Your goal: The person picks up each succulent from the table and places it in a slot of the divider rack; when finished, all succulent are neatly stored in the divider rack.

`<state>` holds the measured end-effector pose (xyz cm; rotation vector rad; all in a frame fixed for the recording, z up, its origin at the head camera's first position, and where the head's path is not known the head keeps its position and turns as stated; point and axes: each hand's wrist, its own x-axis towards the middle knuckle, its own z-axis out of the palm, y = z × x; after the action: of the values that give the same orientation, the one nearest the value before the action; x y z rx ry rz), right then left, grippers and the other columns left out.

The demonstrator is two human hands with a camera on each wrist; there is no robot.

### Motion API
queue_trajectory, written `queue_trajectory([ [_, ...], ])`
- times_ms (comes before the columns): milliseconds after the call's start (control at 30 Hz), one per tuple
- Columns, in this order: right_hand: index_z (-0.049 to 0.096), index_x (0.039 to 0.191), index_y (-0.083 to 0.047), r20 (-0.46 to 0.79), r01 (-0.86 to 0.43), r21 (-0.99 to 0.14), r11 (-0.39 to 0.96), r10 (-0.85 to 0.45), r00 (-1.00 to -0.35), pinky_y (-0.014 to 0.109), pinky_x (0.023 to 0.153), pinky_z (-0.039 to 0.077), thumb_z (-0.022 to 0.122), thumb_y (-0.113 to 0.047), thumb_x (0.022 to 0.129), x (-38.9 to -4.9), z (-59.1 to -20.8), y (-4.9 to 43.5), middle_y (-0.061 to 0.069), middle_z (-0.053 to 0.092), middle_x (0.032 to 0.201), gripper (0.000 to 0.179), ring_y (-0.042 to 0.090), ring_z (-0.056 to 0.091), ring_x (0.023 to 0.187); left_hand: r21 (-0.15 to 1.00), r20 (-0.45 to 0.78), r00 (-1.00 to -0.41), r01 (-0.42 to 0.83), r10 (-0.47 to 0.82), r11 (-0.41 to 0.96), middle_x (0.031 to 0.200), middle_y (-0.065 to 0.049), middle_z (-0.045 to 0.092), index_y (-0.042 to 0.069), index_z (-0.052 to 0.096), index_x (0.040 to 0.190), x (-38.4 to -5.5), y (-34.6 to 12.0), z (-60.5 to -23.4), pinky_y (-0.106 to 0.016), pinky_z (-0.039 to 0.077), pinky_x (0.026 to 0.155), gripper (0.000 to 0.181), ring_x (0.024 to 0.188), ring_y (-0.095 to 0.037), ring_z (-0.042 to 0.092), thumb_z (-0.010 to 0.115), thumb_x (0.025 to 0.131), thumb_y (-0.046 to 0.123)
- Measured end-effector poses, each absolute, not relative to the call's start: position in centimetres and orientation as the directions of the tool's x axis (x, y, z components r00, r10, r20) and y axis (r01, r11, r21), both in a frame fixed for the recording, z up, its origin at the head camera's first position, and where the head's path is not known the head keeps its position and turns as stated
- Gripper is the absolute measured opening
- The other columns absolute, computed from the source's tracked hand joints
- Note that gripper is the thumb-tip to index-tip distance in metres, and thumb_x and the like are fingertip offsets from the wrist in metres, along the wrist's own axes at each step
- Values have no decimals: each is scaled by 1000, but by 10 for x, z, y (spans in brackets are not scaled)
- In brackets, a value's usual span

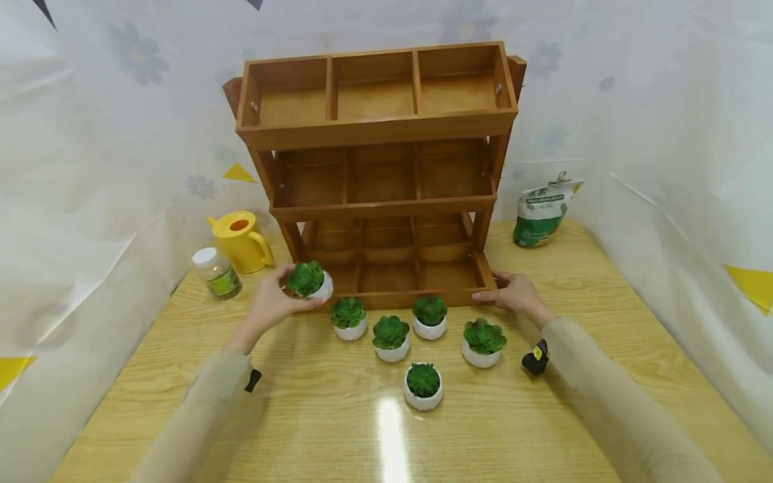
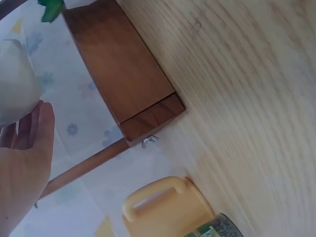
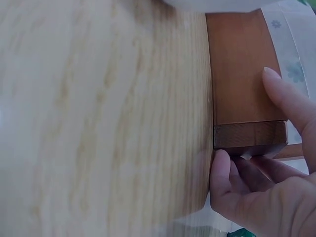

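Observation:
My left hand (image 1: 270,303) grips a small potted succulent (image 1: 306,280) by its white pot (image 2: 17,84), raised in front of the shelf's bottom left corner. The pot tilts, leaves leaning to the left. At the bottom right corner of the brown wooden three-tier shelf (image 1: 377,300), my right hand (image 1: 514,293) holds the end of the lowest tray. In the right wrist view its thumb (image 3: 279,89) lies on the front board while the other fingers bend against the end. More succulents in white pots stand on the table before the shelf, among them one at the front (image 1: 423,386).
A yellow watering can (image 1: 241,245) and a white-lidded jar (image 1: 219,275) stand left of the shelf. To its right is a green and white bag (image 1: 541,215) with a clip. Divided compartments (image 1: 374,97) line each tier. White sheeting (image 1: 664,134) surrounds the table.

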<state>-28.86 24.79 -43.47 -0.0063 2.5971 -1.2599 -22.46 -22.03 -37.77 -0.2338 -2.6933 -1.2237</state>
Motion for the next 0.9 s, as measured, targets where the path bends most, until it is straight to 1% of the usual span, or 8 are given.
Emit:
queue_trajectory([
  [167, 30, 150, -4, -226, 110, -783, 613, -114, -968, 28, 74, 55, 78, -48, 76, -288, -435, 247, 30, 38, 146, 99, 23, 66, 91, 729, 224, -974, 185, 25, 659, 114, -17, 62, 0, 53, 127, -240, -217, -383, -33, 47, 76, 71, 92, -27, 57, 85, 70, 28],
  [333, 31, 149, -4, -220, 107, -786, 609, -113, -969, 28, 74, 55, 78, -48, 76, -287, -435, 247, 30, 37, 146, 98, 24, 66, 92, 745, 251, -967, 170, -36, 645, 114, -19, 62, -2, 53, 127, -251, -210, -393, -31, 47, 76, 72, 94, -27, 57, 85, 70, 28],
  [433, 31, 149, -3, -215, 104, -781, 616, -108, -971, 28, 73, 54, 78, -47, 76, -286, -434, 247, 30, 37, 146, 97, 23, 66, 90, 750, 294, -953, 184, -71, 636, 115, -20, 61, -4, 54, 126, -256, -205, -400, -34, 48, 79, 72, 96, -29, 58, 87, 69, 27],
  [567, 32, 149, -3, -208, 95, -780, 619, -112, -972, 27, 73, 54, 77, -48, 76, -286, -435, 247, 30, 38, 146, 97, 23, 67, 89, 738, 370, -922, 218, -112, 638, 114, -23, 62, -6, 56, 120, -261, -199, -408, -44, 50, 86, 68, 101, -34, 59, 88, 67, 23],
  [633, 33, 148, -3, -205, 91, -780, 619, -116, -972, 27, 73, 54, 77, -49, 76, -286, -435, 247, 29, 38, 145, 97, 23, 67, 89, 733, 387, -913, 222, -126, 642, 114, -24, 62, -6, 57, 119, -262, -196, -411, -47, 50, 89, 67, 103, -36, 59, 88, 67, 21],
  [733, 34, 148, -3, -199, 86, -779, 621, -114, -973, 27, 72, 54, 77, -50, 76, -286, -436, 248, 29, 40, 145, 96, 23, 66, 89, 726, 389, -912, 214, -134, 653, 116, -25, 61, -6, 56, 120, -264, -191, -413, -48, 49, 92, 67, 106, -38, 59, 88, 67, 20],
  [900, 36, 147, -4, -190, 81, -786, 613, -115, -975, 25, 70, 52, 78, -51, 75, -288, -439, 248, 27, 43, 143, 96, 21, 65, 87, 736, 347, -927, 176, -140, 653, 117, -25, 61, -6, 55, 121, -264, -185, -415, -48, 49, 92, 67, 107, -37, 59, 87, 68, 19],
])
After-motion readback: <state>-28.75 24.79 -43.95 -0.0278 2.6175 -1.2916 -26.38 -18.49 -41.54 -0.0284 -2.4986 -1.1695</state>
